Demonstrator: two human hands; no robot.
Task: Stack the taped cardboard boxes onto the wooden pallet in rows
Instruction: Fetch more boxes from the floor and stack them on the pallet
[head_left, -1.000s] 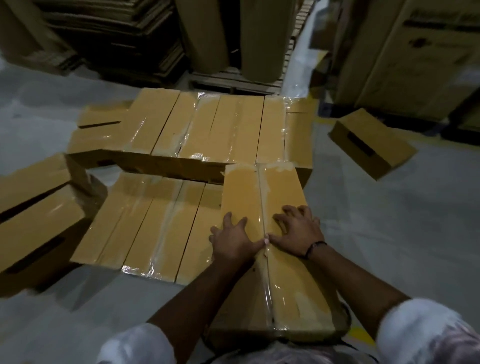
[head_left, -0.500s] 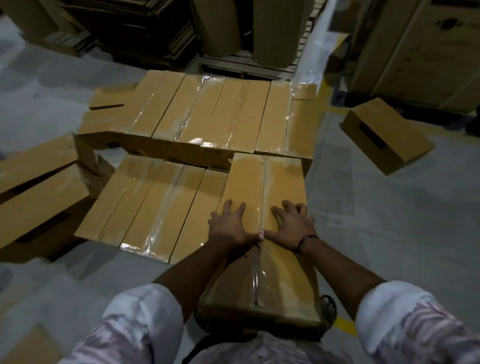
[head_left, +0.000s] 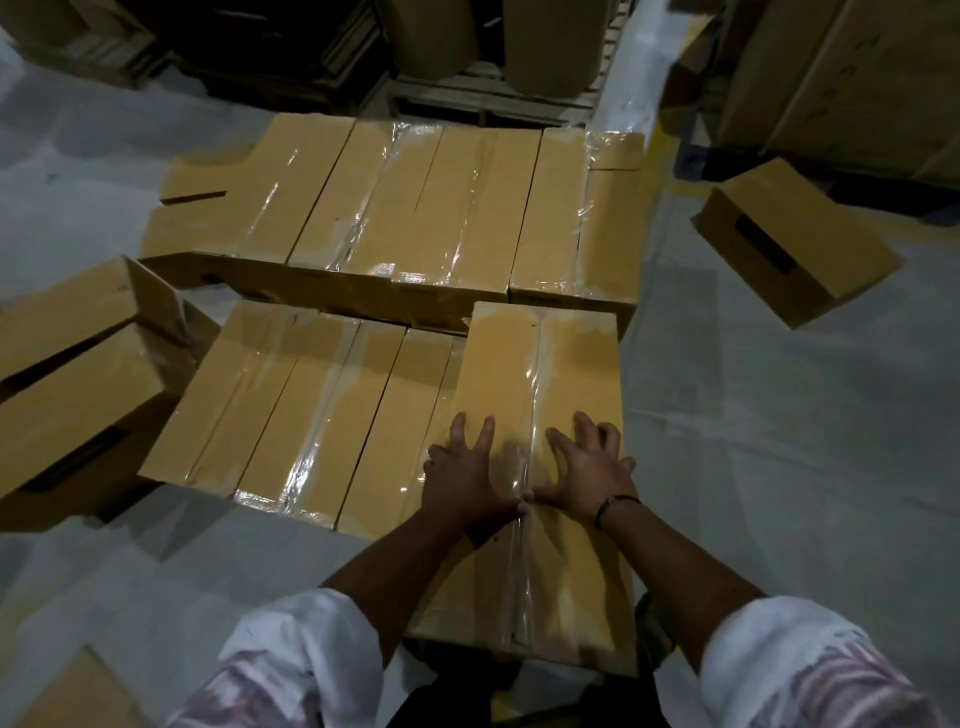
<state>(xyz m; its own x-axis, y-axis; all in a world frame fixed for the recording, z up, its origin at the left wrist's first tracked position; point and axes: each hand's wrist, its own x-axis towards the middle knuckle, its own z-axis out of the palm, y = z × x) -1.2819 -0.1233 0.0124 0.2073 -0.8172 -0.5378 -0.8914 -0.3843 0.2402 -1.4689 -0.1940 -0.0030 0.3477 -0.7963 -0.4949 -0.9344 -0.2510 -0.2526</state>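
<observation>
A grey concrete floor fills most of the view, mottled with paler patches and darker shadows. At the upper left a dark stack of flattened cardboard sheets sits in deep shade, its layers only faintly visible. At the top centre two tall brown rounded cardboard rolls stand upright side by side on a slatted wooden platform. Just to the right of them a pale glossy strip runs down to the floor; its material cannot be told. At the upper right stand large brown cardboard cartons, cut off by the frame edge.
</observation>
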